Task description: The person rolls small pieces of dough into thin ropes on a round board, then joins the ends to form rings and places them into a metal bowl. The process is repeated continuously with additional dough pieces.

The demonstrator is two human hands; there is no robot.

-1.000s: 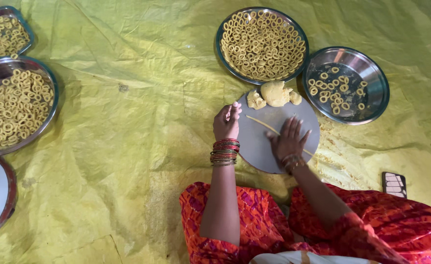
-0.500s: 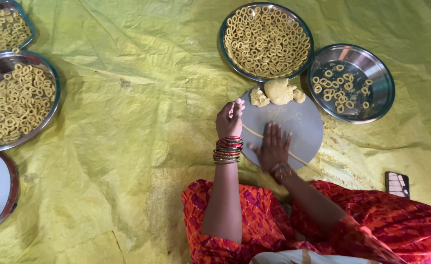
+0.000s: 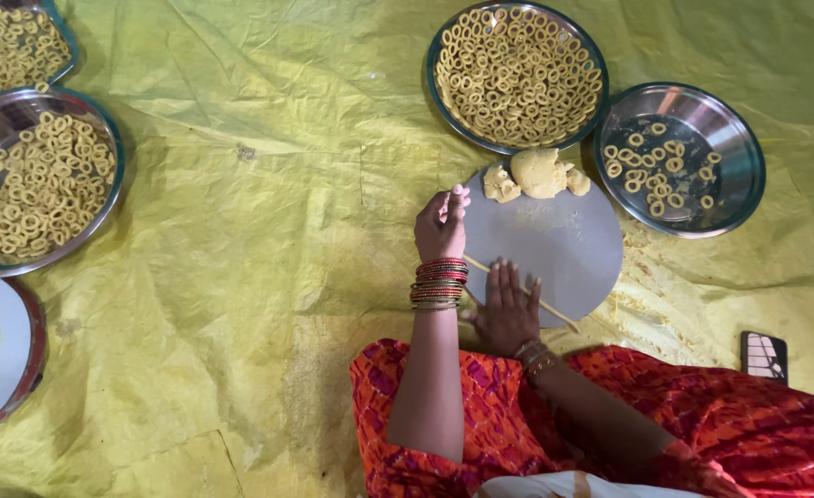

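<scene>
The round grey board (image 3: pixel 554 244) lay on the yellow sheet (image 3: pixel 241 277) in front of the seated person, and everything else is placed from it. On the board's near side the right hand (image 3: pixel 508 309) lay flat, palm down, fingers together and stretched out, pressing on a thin dough rope (image 3: pixel 554 309) that ran slantwise under the palm and stuck out towards the board's near right edge. The left hand (image 3: pixel 441 226) hovered at the board's left edge, curled, its fingertips pinched together; whether a bit of dough sat between them cannot be told. At the board's far edge sat the lumps of dough (image 3: pixel 536 175). Just beyond the board stood a full plate of dough rings (image 3: pixel 517 76), and to its far right a steel bowl (image 3: pixel 679 159) with only a few rings. Well off to the left of the board were more ring-filled trays (image 3: pixel 38 194), and a small dark phone (image 3: pixel 763 355) lay to the near right. To roll such a rope well, I judge, the palm should press lightly and evenly and travel along the whole length, so the strand keeps one thickness and does not break; the rope should stay on the board, off the sheet.
</scene>
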